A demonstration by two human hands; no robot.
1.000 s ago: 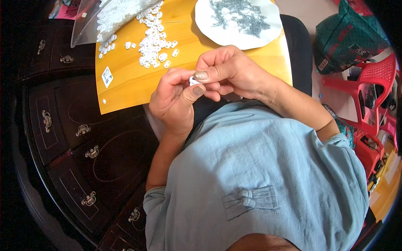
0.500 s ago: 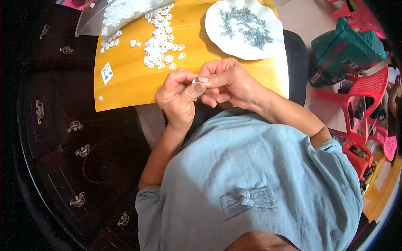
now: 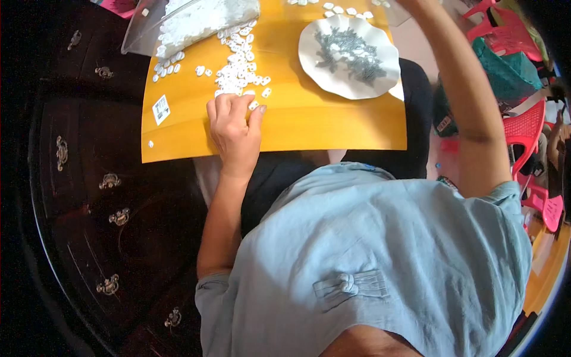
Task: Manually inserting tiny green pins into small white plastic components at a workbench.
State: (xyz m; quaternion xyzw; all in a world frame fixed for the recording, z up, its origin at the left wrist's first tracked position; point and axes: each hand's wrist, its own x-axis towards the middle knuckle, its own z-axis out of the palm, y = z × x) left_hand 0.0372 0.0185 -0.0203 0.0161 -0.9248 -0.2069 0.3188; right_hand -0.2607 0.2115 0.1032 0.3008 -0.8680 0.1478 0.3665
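Observation:
My left hand (image 3: pixel 235 128) rests over the near end of a pile of small white plastic pieces (image 3: pixel 238 68), many with two dark holes. Its fingers bend down to the pieces, and the thumb stands apart from the forefinger. One white piece (image 3: pixel 254 105) lies by the thumb tip and forefinger, not visibly gripped. My right forearm (image 3: pixel 458 71) stretches far forward past the plate, and its hand is beyond the top edge. On the white wavy-rimmed plate (image 3: pixel 309 59) lies a heap of small slender grey pieces (image 3: pixel 363 62), too small to name.
A yellow board (image 3: pixel 333 128) lies under the pile and plate. At its far left is a clear bag (image 3: pixel 208 24) of white pieces. More white pieces (image 3: pixel 338 9) lie at its far edge. Dark drawers (image 3: pixel 113 214) stand left; a red chair (image 3: pixel 526 128) and green bag (image 3: pixel 505 71) stand right.
My hands have parted from the small white thing they held together. The left has gone down to the pile; the right has reached forward out of view. White pieces at the far edge now show.

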